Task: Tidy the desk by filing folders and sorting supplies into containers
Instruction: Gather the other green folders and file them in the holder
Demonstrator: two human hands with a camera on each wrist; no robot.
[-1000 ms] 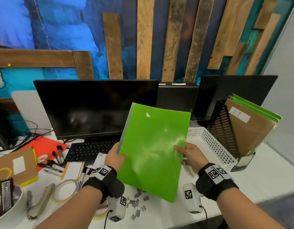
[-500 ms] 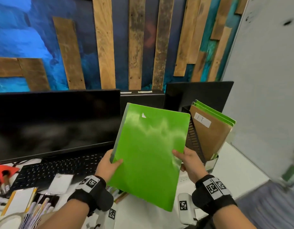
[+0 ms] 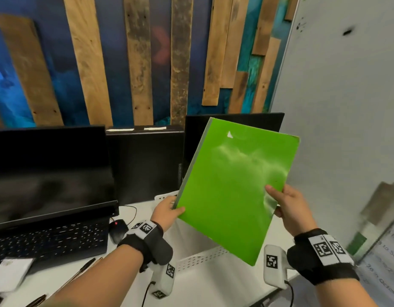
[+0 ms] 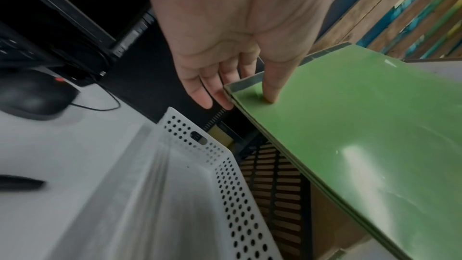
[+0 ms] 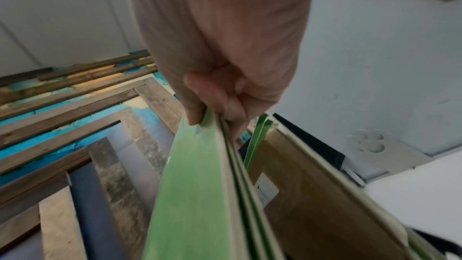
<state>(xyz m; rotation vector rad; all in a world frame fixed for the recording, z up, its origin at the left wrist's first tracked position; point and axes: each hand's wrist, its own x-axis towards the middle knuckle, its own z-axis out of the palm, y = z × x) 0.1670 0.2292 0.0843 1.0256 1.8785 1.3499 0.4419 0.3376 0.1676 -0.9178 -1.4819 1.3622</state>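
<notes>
A bright green folder [image 3: 231,191] is held upright and tilted above the right end of the desk. My left hand [image 3: 169,210] pinches its lower left edge, thumb on the front and fingers behind, as the left wrist view shows on the green folder [image 4: 350,126]. My right hand [image 3: 284,204] grips its right edge, thumb on the cover. In the right wrist view the green folder [image 5: 200,185] hangs just left of a brown folder [image 5: 312,195] and green folders [image 5: 257,137] standing in the file holder. The black mesh file holder [image 4: 277,185] sits below the held folder.
A white perforated tray [image 3: 200,259] lies on the desk under the folder, also seen as the white tray [image 4: 195,185]. A monitor [image 3: 52,171], keyboard [image 3: 49,242] and mouse [image 3: 118,231] are to the left. A grey partition wall [image 3: 346,107] stands at the right.
Both hands have carried the green folder to the right and slightly up, so that it now covers the file holder in the head view. The view has swung right with it.
</notes>
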